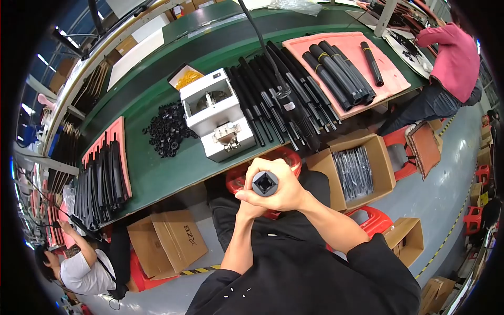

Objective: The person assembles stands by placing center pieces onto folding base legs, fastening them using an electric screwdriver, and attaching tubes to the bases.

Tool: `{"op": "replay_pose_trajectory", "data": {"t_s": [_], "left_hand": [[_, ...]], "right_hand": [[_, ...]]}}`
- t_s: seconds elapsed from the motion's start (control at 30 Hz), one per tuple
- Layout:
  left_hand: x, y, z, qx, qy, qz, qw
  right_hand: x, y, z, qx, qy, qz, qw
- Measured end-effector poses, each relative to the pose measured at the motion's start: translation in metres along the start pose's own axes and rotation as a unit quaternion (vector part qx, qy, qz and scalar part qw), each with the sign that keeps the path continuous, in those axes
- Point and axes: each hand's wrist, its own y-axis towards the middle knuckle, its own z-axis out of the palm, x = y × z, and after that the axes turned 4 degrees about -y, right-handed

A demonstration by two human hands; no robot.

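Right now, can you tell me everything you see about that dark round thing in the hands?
The dark round thing points its end almost straight at the camera. Its grey rim surrounds a blackish, squarish opening and looks like plastic or metal. The right hand wraps around it. The left hand is just below, partly hidden, so its grip isn't clear. The thing's length can't be seen.

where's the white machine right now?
In the head view, the white machine stands on the green table, a bit left of centre, between the heap of small black parts and the black rods on its right.
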Motion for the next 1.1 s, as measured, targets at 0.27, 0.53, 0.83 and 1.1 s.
{"op": "replay_pose_trajectory", "data": {"t_s": [0.27, 0.53, 0.83, 1.1], "left_hand": [[0.033, -0.008, -0.012, -0.025, -0.107, -0.05, 0.993], [0.035, 0.006, -0.011, 0.003, -0.061, -0.033, 0.998], [0.039, -0.013, -0.013, 0.015, 0.045, 0.002, 0.999], [0.025, 0.024, -0.004, 0.011, 0.166, 0.023, 0.986]], "right_hand": [[0.002, 0.004, -0.002, 0.012, -0.01, -0.018, 1.0], [-0.005, 0.005, 0.0, 0.02, -0.014, -0.004, 1.0], [-0.002, 0.006, 0.004, 0.003, 0.0, -0.067, 0.998], [-0.075, -0.022, 0.012, -0.039, -0.014, -0.002, 0.999]]}}
